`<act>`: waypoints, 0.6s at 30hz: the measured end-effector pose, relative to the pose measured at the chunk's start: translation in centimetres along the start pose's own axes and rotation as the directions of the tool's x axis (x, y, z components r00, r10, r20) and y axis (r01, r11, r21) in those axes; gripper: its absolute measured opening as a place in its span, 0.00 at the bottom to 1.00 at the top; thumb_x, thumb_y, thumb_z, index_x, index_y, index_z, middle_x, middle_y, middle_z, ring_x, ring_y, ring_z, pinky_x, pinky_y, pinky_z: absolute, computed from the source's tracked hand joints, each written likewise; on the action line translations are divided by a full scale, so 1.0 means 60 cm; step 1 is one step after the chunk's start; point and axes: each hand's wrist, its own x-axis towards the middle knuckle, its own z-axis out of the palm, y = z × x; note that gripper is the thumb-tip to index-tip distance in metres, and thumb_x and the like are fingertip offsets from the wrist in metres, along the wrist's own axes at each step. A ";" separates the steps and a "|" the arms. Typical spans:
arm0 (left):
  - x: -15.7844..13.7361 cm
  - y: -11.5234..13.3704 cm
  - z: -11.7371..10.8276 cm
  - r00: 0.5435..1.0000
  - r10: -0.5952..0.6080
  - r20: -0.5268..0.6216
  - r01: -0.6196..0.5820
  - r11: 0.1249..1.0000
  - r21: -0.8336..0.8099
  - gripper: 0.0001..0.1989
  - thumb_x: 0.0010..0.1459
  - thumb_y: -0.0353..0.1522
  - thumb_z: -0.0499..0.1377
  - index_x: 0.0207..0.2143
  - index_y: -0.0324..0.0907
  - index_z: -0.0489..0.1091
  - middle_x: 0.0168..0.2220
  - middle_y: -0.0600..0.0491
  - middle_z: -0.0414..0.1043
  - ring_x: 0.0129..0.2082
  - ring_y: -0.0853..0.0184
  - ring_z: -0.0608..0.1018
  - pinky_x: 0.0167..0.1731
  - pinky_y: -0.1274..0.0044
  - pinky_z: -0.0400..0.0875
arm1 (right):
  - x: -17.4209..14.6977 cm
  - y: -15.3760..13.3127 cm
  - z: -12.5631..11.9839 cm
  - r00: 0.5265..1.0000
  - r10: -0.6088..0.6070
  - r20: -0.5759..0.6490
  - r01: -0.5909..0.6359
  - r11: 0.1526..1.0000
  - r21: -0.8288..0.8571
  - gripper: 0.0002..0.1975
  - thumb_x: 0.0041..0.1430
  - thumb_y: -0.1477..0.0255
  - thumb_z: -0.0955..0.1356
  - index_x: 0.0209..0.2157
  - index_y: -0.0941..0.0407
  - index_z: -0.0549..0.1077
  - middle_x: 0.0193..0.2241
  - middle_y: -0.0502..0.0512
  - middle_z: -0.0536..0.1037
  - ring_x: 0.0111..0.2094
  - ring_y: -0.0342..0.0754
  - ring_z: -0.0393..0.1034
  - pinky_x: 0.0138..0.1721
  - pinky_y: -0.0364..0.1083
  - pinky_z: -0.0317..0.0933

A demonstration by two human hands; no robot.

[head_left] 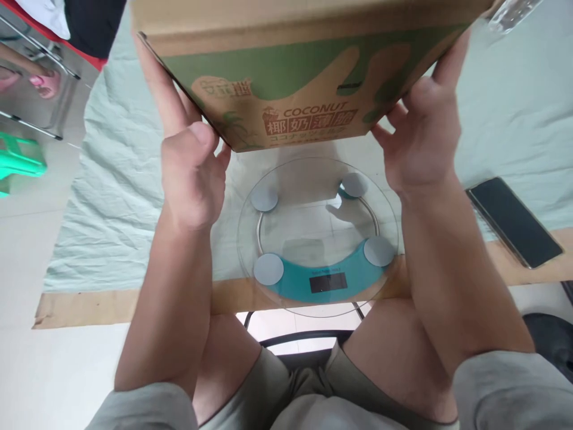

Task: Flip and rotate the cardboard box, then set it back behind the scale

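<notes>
Cardboard box (286,95) held up near a glass scale (329,289), sides clasped between fingers (163,98) of left hand (190,173) and right hand (423,137).

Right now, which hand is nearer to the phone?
Right. The right hand holds the right side of the box, with the phone out to its right; the left hand holds the box's left side, farther from the phone.

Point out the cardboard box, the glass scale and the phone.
cardboard box (308,74): head view, on its printed side
glass scale (317,237): head view, on the middle of its clear plate
phone (514,222): head view, on its dark screen
</notes>
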 end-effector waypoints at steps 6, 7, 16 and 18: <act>-0.070 0.061 0.004 0.984 -0.032 0.175 0.025 0.999 0.042 0.28 0.41 0.44 0.89 0.46 0.67 0.87 0.72 0.75 0.75 0.84 0.50 0.67 0.84 0.58 0.69 | -0.044 -0.082 0.000 0.999 0.001 -0.045 0.000 1.000 0.004 0.45 0.36 0.56 0.73 0.62 0.33 0.72 0.60 0.42 0.79 0.58 0.51 0.76 0.35 0.42 0.62; -0.085 0.066 0.006 0.984 -0.051 0.171 0.045 0.998 0.037 0.27 0.42 0.45 0.89 0.45 0.69 0.88 0.72 0.75 0.75 0.85 0.51 0.65 0.84 0.59 0.69 | -0.056 -0.087 -0.008 0.999 0.012 -0.043 -0.011 1.000 0.013 0.43 0.35 0.57 0.73 0.60 0.32 0.74 0.56 0.42 0.79 0.55 0.50 0.76 0.35 0.42 0.63; -0.221 0.075 -0.001 0.979 -0.027 0.200 -0.003 0.989 0.150 0.41 0.51 0.55 0.82 0.66 0.72 0.78 0.83 0.64 0.62 0.86 0.36 0.61 0.86 0.41 0.56 | -0.202 -0.105 -0.078 0.997 0.029 0.073 -0.034 0.997 0.065 0.30 0.47 0.48 0.85 0.51 0.12 0.80 0.54 0.33 0.80 0.49 0.42 0.77 0.50 0.45 0.83; -0.248 0.080 -0.008 0.970 -0.038 0.240 -0.007 0.983 0.183 0.40 0.56 0.58 0.77 0.70 0.75 0.74 0.84 0.63 0.60 0.86 0.37 0.60 0.87 0.40 0.53 | -0.242 -0.107 -0.074 0.995 0.020 0.094 -0.025 0.998 0.056 0.31 0.51 0.46 0.84 0.56 0.13 0.79 0.59 0.36 0.80 0.57 0.47 0.79 0.62 0.53 0.83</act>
